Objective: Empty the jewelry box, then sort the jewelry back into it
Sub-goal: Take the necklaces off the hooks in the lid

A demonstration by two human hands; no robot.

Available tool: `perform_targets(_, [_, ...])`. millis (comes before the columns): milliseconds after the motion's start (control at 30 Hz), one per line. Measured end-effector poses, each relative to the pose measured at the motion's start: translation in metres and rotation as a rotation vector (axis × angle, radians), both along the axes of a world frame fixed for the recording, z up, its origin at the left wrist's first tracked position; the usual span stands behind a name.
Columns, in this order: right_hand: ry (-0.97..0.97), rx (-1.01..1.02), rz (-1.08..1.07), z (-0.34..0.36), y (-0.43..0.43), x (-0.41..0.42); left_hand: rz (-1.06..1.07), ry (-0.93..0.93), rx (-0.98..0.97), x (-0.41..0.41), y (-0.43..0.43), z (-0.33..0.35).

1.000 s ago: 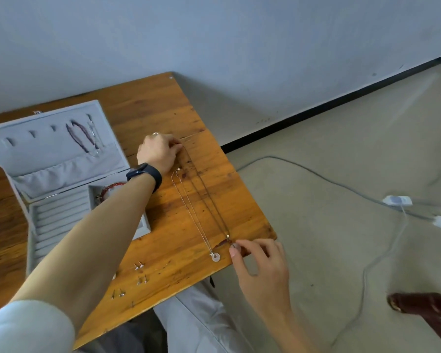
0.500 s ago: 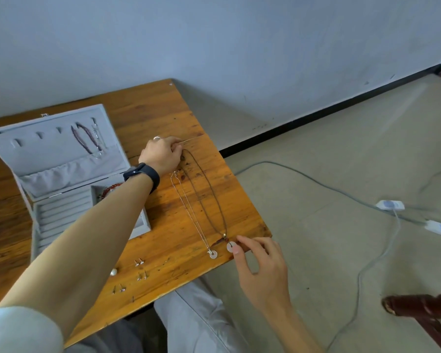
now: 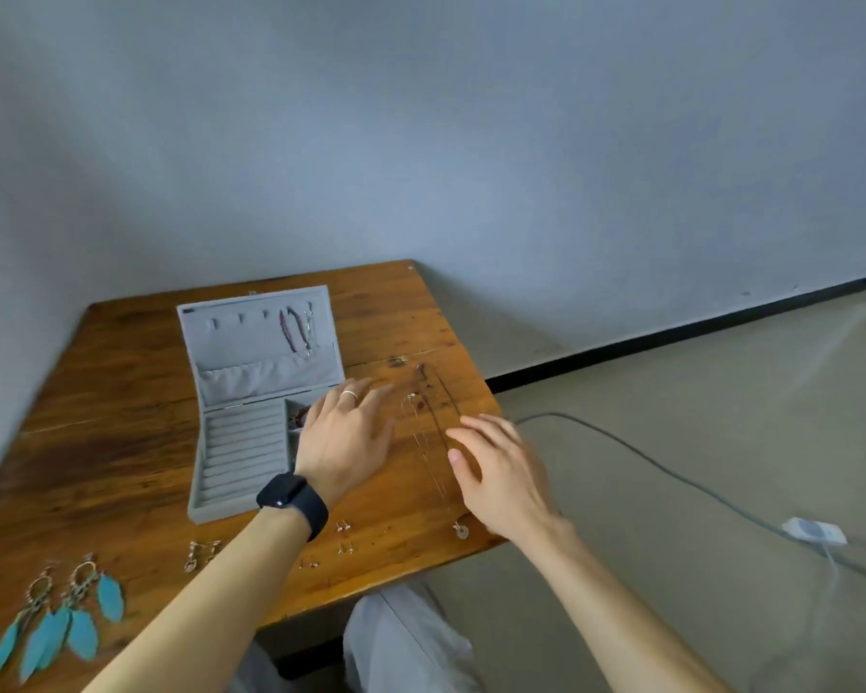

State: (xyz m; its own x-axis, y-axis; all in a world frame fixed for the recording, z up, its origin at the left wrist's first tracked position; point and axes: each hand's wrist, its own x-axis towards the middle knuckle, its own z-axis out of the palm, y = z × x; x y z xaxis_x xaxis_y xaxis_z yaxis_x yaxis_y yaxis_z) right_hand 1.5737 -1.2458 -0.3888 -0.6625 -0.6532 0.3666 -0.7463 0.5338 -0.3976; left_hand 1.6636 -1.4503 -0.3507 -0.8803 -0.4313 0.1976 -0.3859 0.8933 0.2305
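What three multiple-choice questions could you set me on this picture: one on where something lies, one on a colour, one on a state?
1. The jewelry box is:
A. shut
B. open, lid tilted back
C. upside down

2. The necklaces lie:
A. inside the jewelry box
B. on the floor
C. on the table, right of the jewelry box

3. The feather earrings are:
A. turquoise
B. red
C. black

Answers:
1 B, since the grey lining of the lid and the padded rows of the base both show.
2 C, since the chains lie stretched out on the wood beside the jewelry box.
3 A, since the feathers at the table's near left are plainly turquoise.
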Motion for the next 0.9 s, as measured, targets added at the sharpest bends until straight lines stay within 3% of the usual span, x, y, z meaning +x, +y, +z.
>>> perform_targets(367, [0.127,0.136,0.203,0.045,-0.106,-0.001,0.206,0.054,-0.025,0.079,-0.060,0.022])
perform_targets(633, [0.197,0.147,0.286,0.071,-0.197,-0.020,0.313,0.123,0.009,0.090,-0.129,0.034])
perform_targets(767, [0.239,0.165,0.308,0.078,-0.238,-0.040,0.365,0.193,0.109,0.078,-0.158,0.036])
perform_targets(900, [0.287,0.186,0.352,0.080,-0.270,-0.056,0.393,0.364,0.388,0.061,-0.182,0.036])
